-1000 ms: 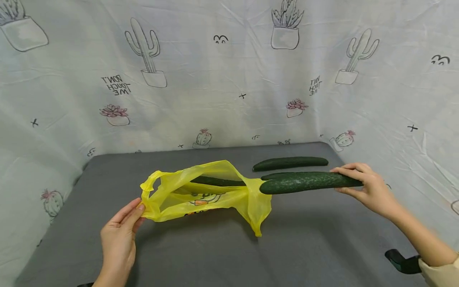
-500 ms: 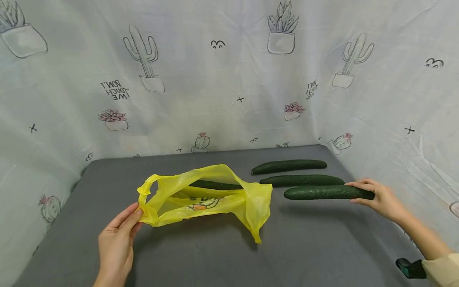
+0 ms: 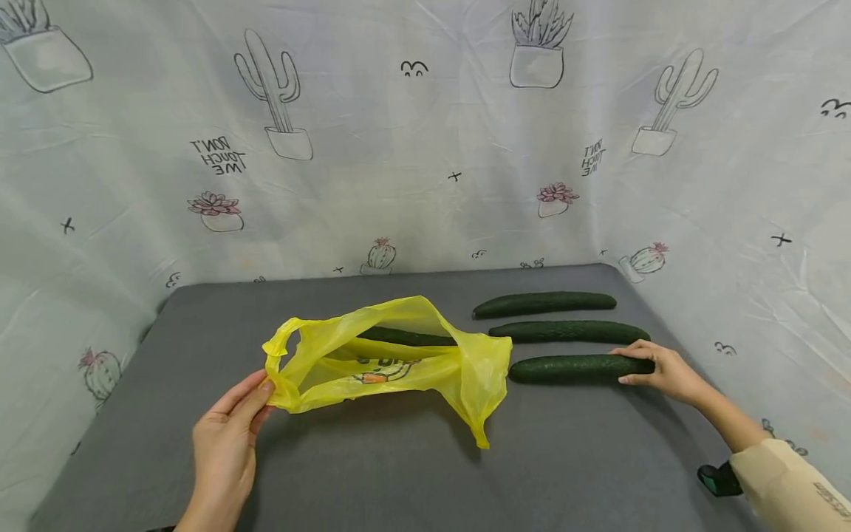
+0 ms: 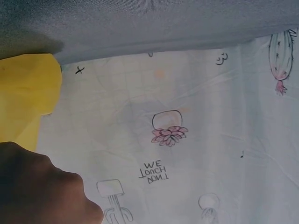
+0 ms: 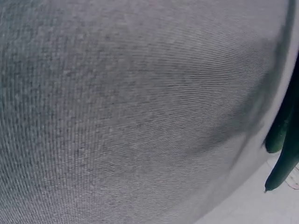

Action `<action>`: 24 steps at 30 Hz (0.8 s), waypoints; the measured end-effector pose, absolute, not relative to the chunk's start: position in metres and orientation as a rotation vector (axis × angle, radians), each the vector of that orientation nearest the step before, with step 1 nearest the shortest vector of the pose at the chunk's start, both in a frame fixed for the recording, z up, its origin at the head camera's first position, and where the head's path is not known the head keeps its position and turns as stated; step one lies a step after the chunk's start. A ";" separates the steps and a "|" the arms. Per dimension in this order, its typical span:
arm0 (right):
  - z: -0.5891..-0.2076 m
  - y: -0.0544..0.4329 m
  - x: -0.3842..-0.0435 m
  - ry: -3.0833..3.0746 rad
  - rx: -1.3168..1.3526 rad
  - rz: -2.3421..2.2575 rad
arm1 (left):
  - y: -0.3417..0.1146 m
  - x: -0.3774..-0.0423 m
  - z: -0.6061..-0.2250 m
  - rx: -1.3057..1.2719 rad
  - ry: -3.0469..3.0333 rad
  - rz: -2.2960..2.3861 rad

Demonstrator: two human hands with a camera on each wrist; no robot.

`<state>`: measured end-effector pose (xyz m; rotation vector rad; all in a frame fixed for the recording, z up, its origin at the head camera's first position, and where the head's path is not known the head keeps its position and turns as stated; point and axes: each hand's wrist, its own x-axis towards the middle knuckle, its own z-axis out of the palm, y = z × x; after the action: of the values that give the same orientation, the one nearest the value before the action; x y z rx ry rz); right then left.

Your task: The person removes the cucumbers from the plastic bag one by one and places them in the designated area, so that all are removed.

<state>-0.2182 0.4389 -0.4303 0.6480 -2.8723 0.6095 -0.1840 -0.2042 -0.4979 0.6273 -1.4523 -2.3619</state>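
Observation:
My left hand (image 3: 226, 443) pinches the handle side of a yellow plastic bag (image 3: 485, 369), its mouth spread toward me. Through that mouth a dark green cucumber (image 3: 405, 337) shows, partly hidden by the plastic. Right of the bag, my right hand (image 3: 665, 375) grips the right end of another cucumber (image 3: 565, 369), low at the table, its left tip close to the bag's edge. In the left wrist view, knuckles (image 4: 42, 191) and yellow plastic (image 4: 28, 93) fill the left side. The right wrist view catches cucumber ends (image 5: 285, 168) at its right edge; the hand is out of that view.
Two more cucumbers lie behind the held one, a middle cucumber (image 3: 565, 331) and a far cucumber (image 3: 545, 302), roughly parallel. The grey table (image 3: 372, 488) ends at a white printed curtain (image 3: 425, 133) around the back and sides.
My right hand has drawn its cucumber away from the bag's right side, then lowered it nearer me, in front of the other two. The left hand keeps its pinch on the bag.

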 end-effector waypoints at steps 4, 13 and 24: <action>-0.433 0.439 -0.220 -2.895 0.623 0.561 | -0.200 -0.179 -0.487 0.592 -1.499 -2.363; -0.432 0.428 -0.225 -2.942 0.737 0.373 | -0.190 -0.166 -0.452 0.549 -1.536 -2.393; -0.405 0.389 -0.224 -2.931 0.682 0.442 | -0.202 -0.183 -0.486 0.504 -1.526 -2.412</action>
<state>-0.2239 0.3889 -0.4049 0.6819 -2.9313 0.4419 -0.1829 -0.2025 -0.4857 0.5042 -1.5261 -2.4117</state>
